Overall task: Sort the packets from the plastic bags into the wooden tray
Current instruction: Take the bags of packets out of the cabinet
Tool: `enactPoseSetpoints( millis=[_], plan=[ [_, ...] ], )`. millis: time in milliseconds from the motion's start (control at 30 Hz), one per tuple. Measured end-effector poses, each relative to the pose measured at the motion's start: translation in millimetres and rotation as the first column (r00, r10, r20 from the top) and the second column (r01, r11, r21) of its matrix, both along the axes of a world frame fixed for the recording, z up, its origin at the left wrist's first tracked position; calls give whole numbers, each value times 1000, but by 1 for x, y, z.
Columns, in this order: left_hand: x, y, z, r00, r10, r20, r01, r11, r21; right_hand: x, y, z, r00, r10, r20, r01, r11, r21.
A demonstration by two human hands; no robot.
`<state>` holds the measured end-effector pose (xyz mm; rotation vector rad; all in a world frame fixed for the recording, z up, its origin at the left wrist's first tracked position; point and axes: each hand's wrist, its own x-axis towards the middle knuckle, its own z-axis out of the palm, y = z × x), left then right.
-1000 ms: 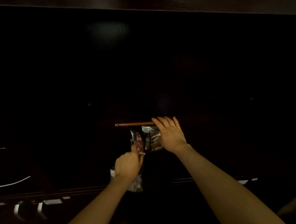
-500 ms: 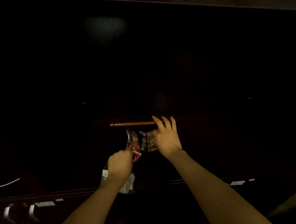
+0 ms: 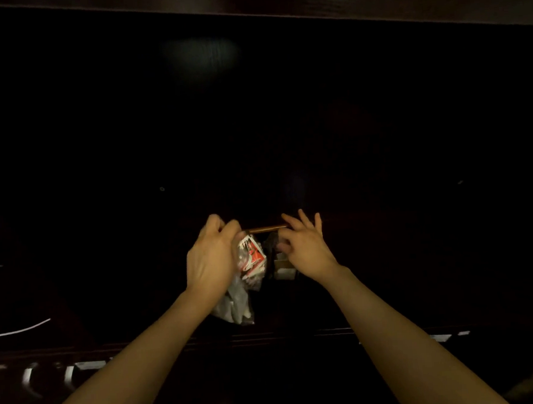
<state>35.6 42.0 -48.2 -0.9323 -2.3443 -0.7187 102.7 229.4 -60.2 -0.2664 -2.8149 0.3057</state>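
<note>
Dimly, left hand (image 3: 211, 260) grips a red packet (image 3: 252, 256); right hand (image 3: 304, 249) spread, fingers loose.

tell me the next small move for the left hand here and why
Probably lower the red and white packet into the wooden tray. The left hand grips it just beside the tray's lit edge, above the plastic bag, while the right hand rests at the tray.

No readable text anywhere. Red-and-white printing on the packet (image 3: 252, 255) at frame centre, too blurred and dim to make out letters. Pale patches on the dark packets (image 3: 283, 264) just right of it, illegible. White marks along the lower left edge, unreadable too.
</note>
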Motion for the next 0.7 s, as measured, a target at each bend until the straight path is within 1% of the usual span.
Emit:
enactPoseSetpoints(
  millis=[67,133,200,233,300,367,400,467,533,600,700],
  plan=[
    [-9,3,4,1000,7,-18,-8,1000,-24,0,1,10,999,24,-33,-31,979,-199],
    [-14,7,1,999,-20,47,23,998,-53,2,0,21,998,31,-47,-46,937,-347],
    [-17,11,-6,989,-56,137,62,997,-45,3,1,28,997,6,-79,-41,897,-439],
    [-16,11,-10,986,-53,157,63,996,-59,3,2,30,996,-6,-93,-40,877,-479],
    [-17,11,-19,988,-53,145,64,996,-69,5,5,32,995,-24,-101,-37,828,-559],
    [-14,11,-18,981,-91,171,96,995,-24,9,7,35,992,-42,-115,-41,772,-634],
    [-14,11,-15,974,-118,193,117,993,15,12,8,37,990,-56,-130,-48,732,-680],
    [-19,13,-14,957,-156,244,152,988,34,17,10,39,981,-76,-176,-89,635,-768],
    [-29,15,-20,962,-189,198,198,980,-23,22,10,43,972,-77,-221,-138,576,-806],
    [-37,15,-26,965,-186,183,199,979,-51,25,11,46,961,-73,-265,-195,498,-845],
    [-37,15,-27,974,-149,169,166,982,-93,30,14,46,926,-119,-358,-316,273,-909]
  ],
)
